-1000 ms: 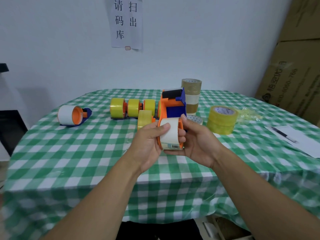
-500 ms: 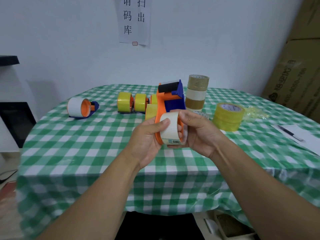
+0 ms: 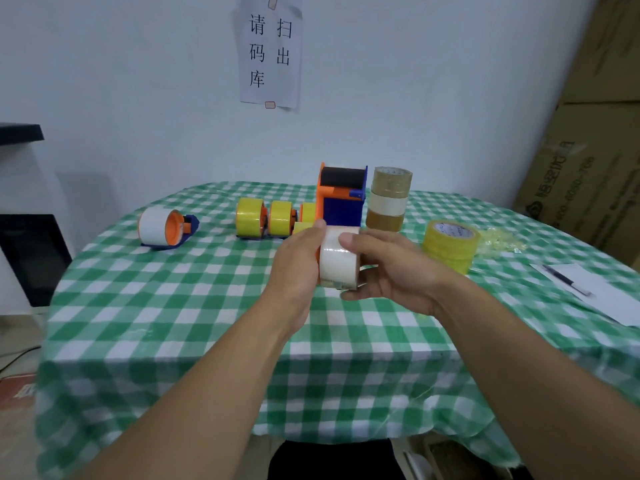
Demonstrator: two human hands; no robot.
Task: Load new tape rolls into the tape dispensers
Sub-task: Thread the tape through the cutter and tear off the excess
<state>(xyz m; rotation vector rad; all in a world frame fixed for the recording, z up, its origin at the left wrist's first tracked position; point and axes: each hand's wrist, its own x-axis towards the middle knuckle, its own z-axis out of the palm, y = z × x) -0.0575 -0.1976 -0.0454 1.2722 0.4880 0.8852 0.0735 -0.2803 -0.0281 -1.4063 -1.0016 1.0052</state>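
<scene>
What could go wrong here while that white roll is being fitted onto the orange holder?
1. The left hand and right hand hold the white tape roll and dispenser in the air; if the roll isn't fully seated, it may slip off.
2. The stack of brown rolls looks close behind; a swing of the dispenser could topple it.

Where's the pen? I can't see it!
The pen lies on the white sheet of paper at the far right of the table, just right of the stacked yellow tape rolls.
</scene>
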